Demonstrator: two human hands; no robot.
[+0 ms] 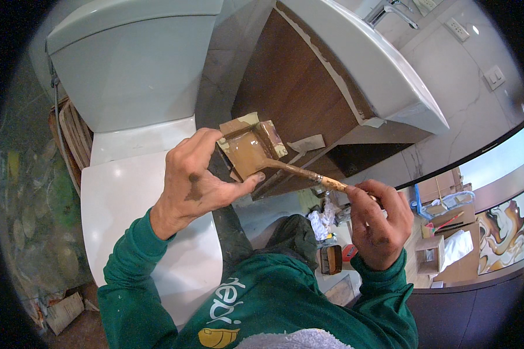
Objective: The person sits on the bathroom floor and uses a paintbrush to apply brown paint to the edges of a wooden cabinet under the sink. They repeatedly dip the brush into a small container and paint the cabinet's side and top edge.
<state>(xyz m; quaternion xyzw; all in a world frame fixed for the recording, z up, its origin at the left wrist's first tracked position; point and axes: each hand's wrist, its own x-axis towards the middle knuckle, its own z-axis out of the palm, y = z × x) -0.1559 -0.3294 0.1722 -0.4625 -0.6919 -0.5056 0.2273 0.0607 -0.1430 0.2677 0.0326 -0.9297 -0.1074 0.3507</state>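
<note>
My left hand [195, 180] is closed on the edge of a small open cardboard box [267, 138], with the thumb along its near side. Thick, glossy brown liquid, like paint or stain [241, 150], fills the box, and its flaps are smeared. From the right, my right hand [381, 221] pinches the wooden handle of a slim paintbrush [300, 171]. Its shaft is coated brown, and its tip dips into the liquid, where the end is hidden. Both hands have brown stains. Right behind the box stands a dark wood-grain cabinet panel [300, 75] with a torn, pale upper edge.
A white toilet [140, 70] with its lid down stands at my left. Above the panel juts a white washbasin [384, 64] with a chrome faucet [393, 13]. Pale tape [307, 143] hangs near the panel's lower edge. Crumpled rags and small containers [330, 259] lie low by my knees.
</note>
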